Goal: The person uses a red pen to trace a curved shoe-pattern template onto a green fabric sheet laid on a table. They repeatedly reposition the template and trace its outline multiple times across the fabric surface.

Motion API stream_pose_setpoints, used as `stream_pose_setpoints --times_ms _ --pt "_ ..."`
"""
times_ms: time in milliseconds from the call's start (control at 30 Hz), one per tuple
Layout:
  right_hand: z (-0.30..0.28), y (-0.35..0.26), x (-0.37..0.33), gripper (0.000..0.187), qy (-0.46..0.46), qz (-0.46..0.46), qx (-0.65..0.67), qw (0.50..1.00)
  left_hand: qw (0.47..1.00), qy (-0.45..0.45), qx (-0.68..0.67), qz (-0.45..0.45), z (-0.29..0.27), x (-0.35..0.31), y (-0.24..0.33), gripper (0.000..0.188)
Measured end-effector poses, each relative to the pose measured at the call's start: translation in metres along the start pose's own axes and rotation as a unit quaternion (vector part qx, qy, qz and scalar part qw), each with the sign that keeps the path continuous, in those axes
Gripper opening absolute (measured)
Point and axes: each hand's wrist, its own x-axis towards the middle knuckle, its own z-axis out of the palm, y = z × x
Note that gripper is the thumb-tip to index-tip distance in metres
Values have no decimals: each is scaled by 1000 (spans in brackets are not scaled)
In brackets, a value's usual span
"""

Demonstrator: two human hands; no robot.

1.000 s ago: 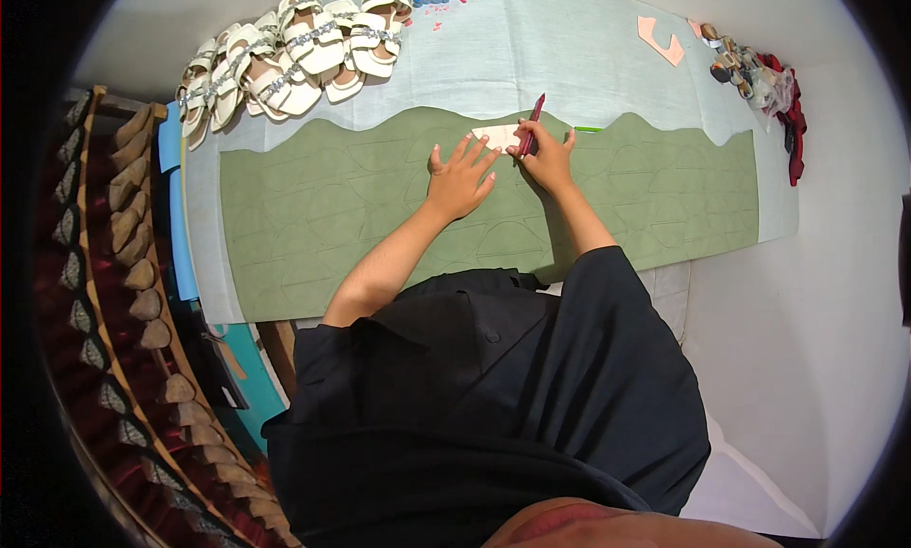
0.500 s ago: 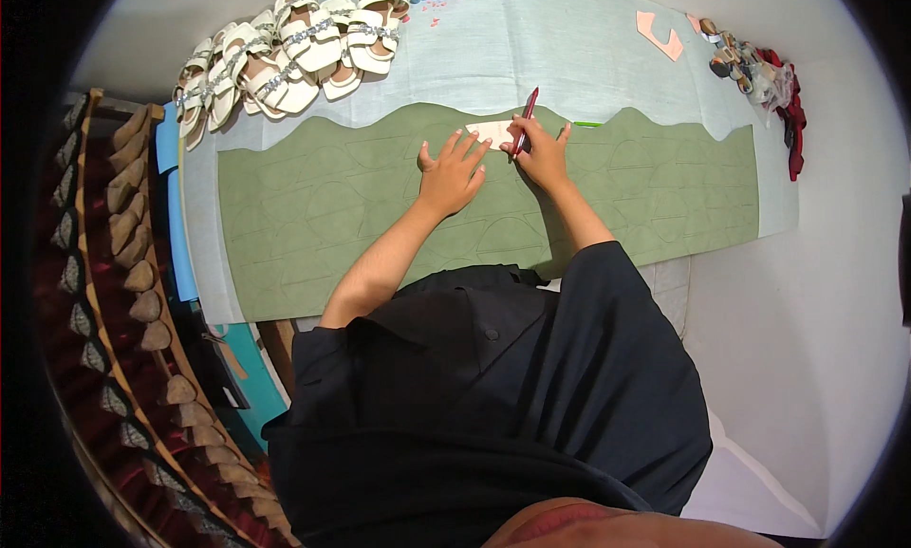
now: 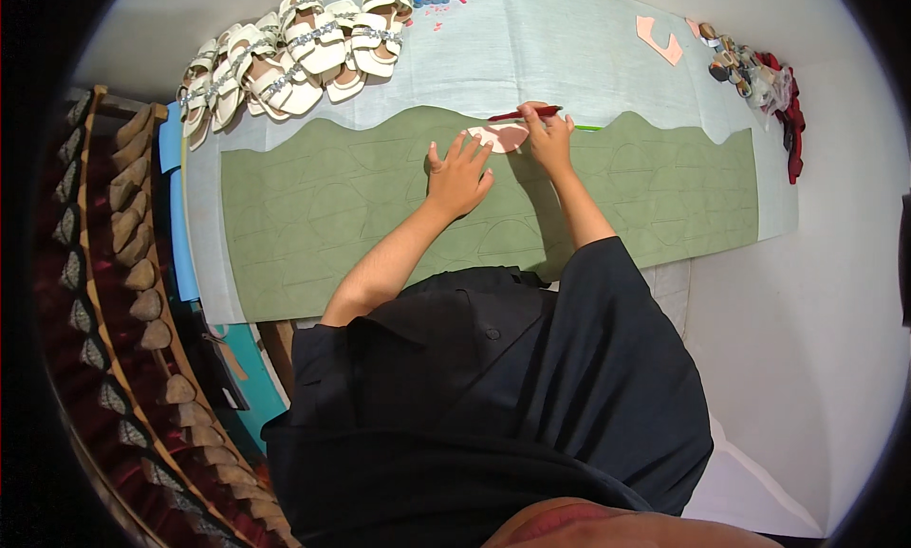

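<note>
A green sheet of material (image 3: pixel 323 206), marked with many thin outlines and wavy along its far edge, lies across the table. Near that edge a small pale, curved template (image 3: pixel 504 138) rests on it. The spread fingers of my left hand (image 3: pixel 457 178) press on the template's left end. My right hand (image 3: pixel 550 142) grips a dark red pen (image 3: pixel 520 114) just beyond the template's right end. The pen lies nearly level, one end toward the left. Shadow covers part of the template.
White sandals with decorated straps (image 3: pixel 313 45) are piled at the far left. A thin green stick (image 3: pixel 588 127) lies beside my right hand. Pink cut pieces (image 3: pixel 659 41) and a cluster of small items (image 3: pixel 731 59) sit at the far right. A rack of shoe forms (image 3: pixel 142 276) stands left.
My right hand has drawn slightly away from the template, and the pen has swung from upright to nearly level. More of the template shows. My left hand has shifted slightly right.
</note>
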Motion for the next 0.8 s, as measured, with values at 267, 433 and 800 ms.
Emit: stream_pose_setpoints --times_ms 267,433,800 --pt "27 -10 1 29 -19 -16 5 1000 1000 12 0 1 3 0 -2 43" --pt "32 -7 1 27 -12 -14 -26 999 1000 1 -13 -2 0 1 -1 42" --pt "-11 29 6 26 100 -20 -203 974 997 57 15 41 2 7 -9 38"
